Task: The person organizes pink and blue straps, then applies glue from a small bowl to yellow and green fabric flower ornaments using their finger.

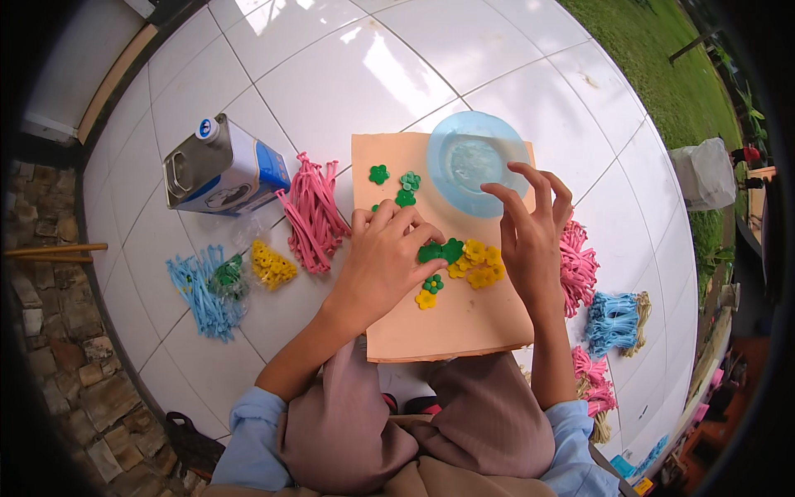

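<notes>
On the peach-coloured board [447, 327] across my lap, my left hand [383, 253] is curled with thumb and forefinger closed round a green plastic flower [430, 252]. Against that one lies a second green flower [452, 250]. Several yellow flowers [474, 252] are grouped just to the right. A small green flower [433, 284] and a yellow flower [426, 300] lie nearer me. Fingers apart and holding nothing, my right hand [534, 228] hovers by the near right rim of the translucent blue bowl [445, 186]. More green flowers [378, 174] rest at the board's far left.
Left of the board are pink strap bundles [315, 215], a metal can [228, 170], blue straps [199, 290] and bags of yellow [272, 265] and green pieces [228, 277]. To the right, pink [577, 265] and blue bundles [613, 323] lie on the white tiles [331, 83].
</notes>
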Demonstrator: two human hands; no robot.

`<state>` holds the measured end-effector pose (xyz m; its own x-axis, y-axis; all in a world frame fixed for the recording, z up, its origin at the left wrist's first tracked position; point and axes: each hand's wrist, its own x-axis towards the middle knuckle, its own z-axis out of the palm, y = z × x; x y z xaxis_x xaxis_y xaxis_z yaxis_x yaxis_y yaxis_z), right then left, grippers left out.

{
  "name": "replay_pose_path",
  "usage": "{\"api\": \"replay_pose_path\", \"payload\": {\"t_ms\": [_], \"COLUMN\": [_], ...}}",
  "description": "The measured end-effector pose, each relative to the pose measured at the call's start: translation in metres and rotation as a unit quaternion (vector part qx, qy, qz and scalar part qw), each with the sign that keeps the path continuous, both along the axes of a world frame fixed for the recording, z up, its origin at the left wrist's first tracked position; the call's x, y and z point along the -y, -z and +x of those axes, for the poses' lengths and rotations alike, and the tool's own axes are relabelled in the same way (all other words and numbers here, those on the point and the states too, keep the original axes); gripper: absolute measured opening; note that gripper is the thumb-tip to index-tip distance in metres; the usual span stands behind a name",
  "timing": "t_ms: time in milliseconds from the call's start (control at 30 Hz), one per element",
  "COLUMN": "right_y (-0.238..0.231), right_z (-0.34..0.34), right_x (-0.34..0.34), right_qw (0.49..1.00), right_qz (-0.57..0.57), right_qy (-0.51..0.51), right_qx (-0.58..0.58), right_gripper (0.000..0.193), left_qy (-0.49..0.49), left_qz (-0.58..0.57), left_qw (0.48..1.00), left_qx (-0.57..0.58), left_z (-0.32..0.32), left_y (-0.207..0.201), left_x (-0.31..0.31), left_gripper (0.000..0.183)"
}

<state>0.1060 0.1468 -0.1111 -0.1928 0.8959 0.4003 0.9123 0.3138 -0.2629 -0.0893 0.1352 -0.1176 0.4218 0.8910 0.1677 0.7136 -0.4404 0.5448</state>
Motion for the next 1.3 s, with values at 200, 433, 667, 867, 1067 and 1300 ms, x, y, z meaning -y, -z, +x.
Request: {"api": "replay_pose_path", "payload": {"t_ms": [200, 433, 667, 867, 1067, 1300], "right_y": [0.007, 0.013, 0.014, -0.009, -0.016, -0.014], "right_z": [0.002, 0.003, -0.002, -0.012, -0.027, -0.030], "right_x": [-0.005, -0.020, -0.026, -0.005, 0.008, 0.009], "right_qw": [1.000, 0.998, 0.996, 0.999, 0.996, 0.994], "right_qz": [-0.004, 0.029, 0.015, 0.046, 0.061, 0.067], "right_qy": [-0.004, -0.015, -0.034, -0.014, -0.059, -0.075], "right_qx": [0.005, 0.052, 0.083, 0.006, 0.005, 0.044], "right_gripper": [0.042, 0.033, 0.028, 0.034, 0.039, 0.042], "left_qy": [-0.022, -0.028, -0.058, -0.146, -0.154, -0.153], "left_qz": [0.015, -0.031, -0.170, -0.284, -0.305, -0.297], "left_qw": [0.999, 0.999, 0.964, 0.863, 0.835, 0.822], "left_qx": [-0.041, -0.011, 0.194, 0.392, 0.432, 0.461], "left_z": [0.003, 0.003, -0.002, -0.007, -0.005, -0.006], "left_y": [-0.003, -0.007, -0.003, 0.002, 0.000, 0.003], "left_x": [0.005, 0.006, -0.004, -0.027, -0.027, -0.027], "left_gripper": [0.028, 0.020, 0.011, 0.014, 0.013, 0.012]}}
